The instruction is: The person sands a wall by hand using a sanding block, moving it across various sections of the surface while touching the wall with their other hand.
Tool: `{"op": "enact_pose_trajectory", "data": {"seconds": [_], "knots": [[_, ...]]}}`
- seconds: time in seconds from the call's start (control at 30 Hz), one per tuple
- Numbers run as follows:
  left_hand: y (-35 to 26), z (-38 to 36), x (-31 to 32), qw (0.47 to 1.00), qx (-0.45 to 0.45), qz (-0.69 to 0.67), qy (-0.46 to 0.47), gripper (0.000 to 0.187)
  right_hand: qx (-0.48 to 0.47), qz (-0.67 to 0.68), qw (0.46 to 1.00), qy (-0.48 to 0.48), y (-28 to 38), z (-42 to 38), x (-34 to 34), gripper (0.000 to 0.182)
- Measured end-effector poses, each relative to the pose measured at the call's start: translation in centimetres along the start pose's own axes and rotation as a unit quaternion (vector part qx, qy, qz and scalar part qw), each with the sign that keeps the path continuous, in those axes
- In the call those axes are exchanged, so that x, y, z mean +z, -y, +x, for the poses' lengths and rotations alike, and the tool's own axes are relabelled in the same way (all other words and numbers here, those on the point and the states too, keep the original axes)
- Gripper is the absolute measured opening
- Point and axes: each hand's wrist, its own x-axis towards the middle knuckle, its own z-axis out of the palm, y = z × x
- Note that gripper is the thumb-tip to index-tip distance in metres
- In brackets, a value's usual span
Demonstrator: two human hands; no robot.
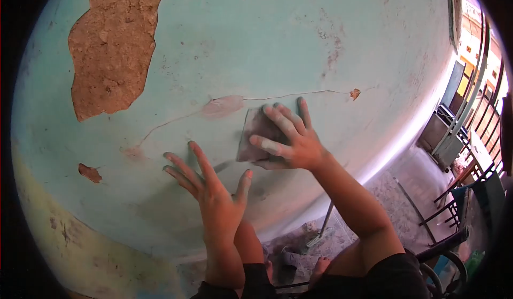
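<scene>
My right hand (288, 138) presses a dark, flat sheet of what looks like sandpaper (257, 133) against the pale green wall (267, 42), with its dusty fingers spread over the sheet. Left of it, my left hand (214, 184) has its fingers apart and holds nothing; its fingertips are at the wall. Just above the sheet a thin crack (294, 94) runs across the wall, through a pinkish rubbed patch (223, 105), to a small chipped hole (355, 94) at its right end.
A large bare brown patch (115, 45) shows at the upper left, and a smaller chip (90, 173) lies below it. Dusty floor (385, 192) stretches along the wall's foot. At the right are a barred opening (489, 104) and a dark chair (454, 205).
</scene>
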Motion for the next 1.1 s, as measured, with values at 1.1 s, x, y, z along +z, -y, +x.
{"op": "enact_pose_trajectory", "data": {"seconds": [1.1], "knots": [[0.3,-0.2,0.3,0.996,0.02,0.082,0.029,0.1,0.15,-0.078,0.965,-0.198,-6.6,2.5,-5.3,0.102]]}}
